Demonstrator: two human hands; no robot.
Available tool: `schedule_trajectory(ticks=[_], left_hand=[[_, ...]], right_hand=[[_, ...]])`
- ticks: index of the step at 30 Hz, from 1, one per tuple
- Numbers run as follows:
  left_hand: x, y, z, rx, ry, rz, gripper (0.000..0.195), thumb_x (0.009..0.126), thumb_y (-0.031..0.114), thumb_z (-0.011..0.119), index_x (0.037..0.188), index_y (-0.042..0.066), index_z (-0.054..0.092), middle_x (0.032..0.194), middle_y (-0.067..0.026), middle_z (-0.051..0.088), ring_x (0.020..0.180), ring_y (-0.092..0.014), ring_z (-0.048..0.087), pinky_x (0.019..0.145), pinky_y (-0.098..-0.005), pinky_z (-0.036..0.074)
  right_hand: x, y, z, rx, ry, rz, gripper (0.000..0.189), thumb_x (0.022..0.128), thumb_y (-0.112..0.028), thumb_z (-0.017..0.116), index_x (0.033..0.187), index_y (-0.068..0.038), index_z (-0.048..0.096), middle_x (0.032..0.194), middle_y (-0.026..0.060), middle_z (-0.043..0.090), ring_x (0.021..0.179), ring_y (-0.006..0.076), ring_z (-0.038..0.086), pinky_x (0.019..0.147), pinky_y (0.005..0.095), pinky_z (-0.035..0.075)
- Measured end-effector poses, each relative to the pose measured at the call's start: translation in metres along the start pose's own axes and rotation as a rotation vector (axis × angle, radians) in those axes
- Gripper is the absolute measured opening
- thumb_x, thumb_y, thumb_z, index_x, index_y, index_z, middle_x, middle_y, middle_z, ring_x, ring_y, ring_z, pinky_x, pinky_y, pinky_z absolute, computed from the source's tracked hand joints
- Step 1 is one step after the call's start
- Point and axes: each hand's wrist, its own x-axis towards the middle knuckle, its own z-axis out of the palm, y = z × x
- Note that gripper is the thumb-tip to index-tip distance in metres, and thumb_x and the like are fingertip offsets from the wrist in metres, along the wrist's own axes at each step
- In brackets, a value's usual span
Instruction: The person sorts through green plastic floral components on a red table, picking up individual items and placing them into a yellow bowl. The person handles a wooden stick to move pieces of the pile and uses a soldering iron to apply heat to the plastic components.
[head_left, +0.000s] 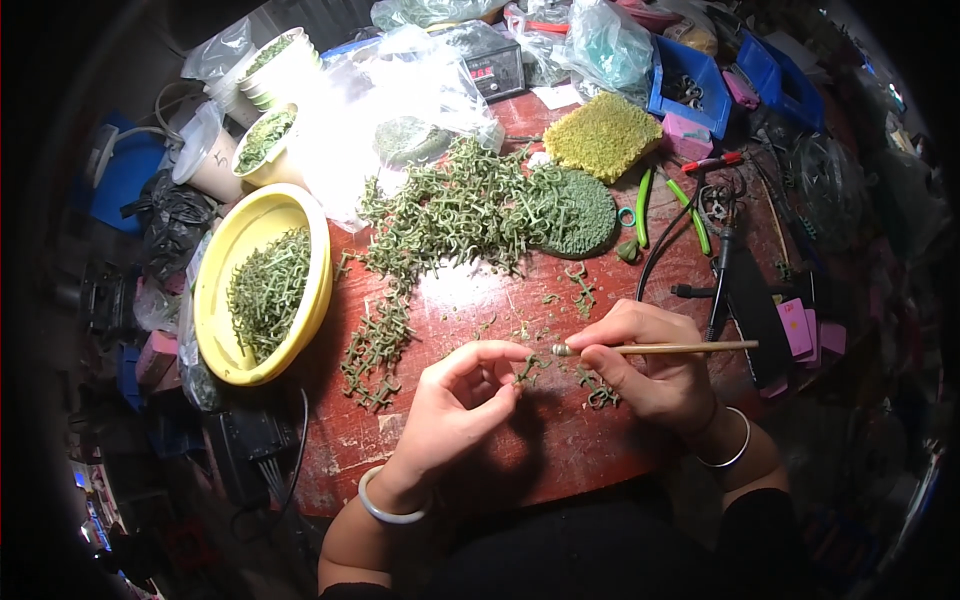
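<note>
Between the thumb and fingertips of my left hand (465, 401) is a small, branched green piece (532, 369), probably wax. My right hand (652, 364) grips a slim wooden-handled tool (686, 348) like a pen. Its wrapped or ringed end points left, close to the piece but apart from it. Several similar green pieces (598, 390) lie on the red tabletop (450, 465) under my right hand. Farther back spreads a large heap of green pieces (457, 202), with a looser string of them (375, 345) running down its left side.
A yellow basin (210, 322) of green pieces stands tilted at left, near paper cups (262, 176). Behind the heap are a round green pad (589, 214), a yellow sponge-like block (600, 135) and a digital-display box (487, 64). Green-handled pliers (643, 206) and a corded pen-like tool (721, 274) lie right.
</note>
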Motion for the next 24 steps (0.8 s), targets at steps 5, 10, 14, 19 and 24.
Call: schedule_trajectory(ticks=[5,10,14,19,24], left_hand=[[-0.0001,-0.0001,0.0,0.003,0.001,0.004,0.032,0.095,-0.008,0.062,0.126,0.0,0.065,0.091,0.0054,0.055,0.082,-0.001,0.052,0.074,-0.018,0.045],[-0.0007,-0.001,-0.0006,-0.004,0.007,0.009,0.032,0.094,-0.008,0.063,0.125,0.001,0.065,0.092,0.0055,0.055,0.083,0.0,0.052,0.073,-0.0174,0.044],[-0.0004,-0.0013,0.0008,0.004,0.025,-0.008,0.032,0.094,-0.007,0.064,0.125,0.001,0.065,0.093,0.0053,0.056,0.084,0.0,0.053,0.075,-0.0171,0.045],[-0.0001,-0.0023,0.0008,-0.03,0.023,0.002,0.031,0.094,-0.007,0.064,0.125,0.0,0.064,0.095,0.0051,0.058,0.087,-0.001,0.056,0.078,-0.0178,0.047],[-0.0011,-0.0028,0.0003,-0.058,0.009,-0.01,0.03,0.095,-0.006,0.065,0.125,-0.001,0.063,0.103,0.0024,0.064,0.092,-0.003,0.059,0.082,-0.0201,0.05]], right_hand=[[-0.0004,0.0,0.0003,-0.086,0.036,-0.081,0.011,0.088,-0.002,0.075,0.099,-0.002,0.075,0.077,0.0075,0.068,0.066,0.0161,0.06,0.058,0.0312,0.046],[-0.0003,0.0013,0.0031,-0.113,0.055,-0.062,0.009,0.088,-0.002,0.075,0.097,-0.002,0.074,0.076,0.0073,0.067,0.062,0.0166,0.059,0.056,0.0305,0.045],[-0.0002,0.0007,0.0035,-0.097,0.113,-0.071,0.008,0.088,-0.002,0.075,0.096,-0.002,0.074,0.076,0.0078,0.067,0.062,0.0165,0.059,0.056,0.03,0.045],[-0.0005,-0.0008,0.0034,-0.152,0.069,-0.166,0.009,0.088,-0.002,0.076,0.096,-0.002,0.073,0.075,0.0084,0.066,0.063,0.0186,0.06,0.056,0.0307,0.046],[-0.0015,-0.0001,0.0036,-0.159,0.055,-0.187,0.01,0.087,-0.002,0.076,0.097,-0.003,0.073,0.077,0.0085,0.067,0.063,0.0201,0.06,0.056,0.0313,0.047]])
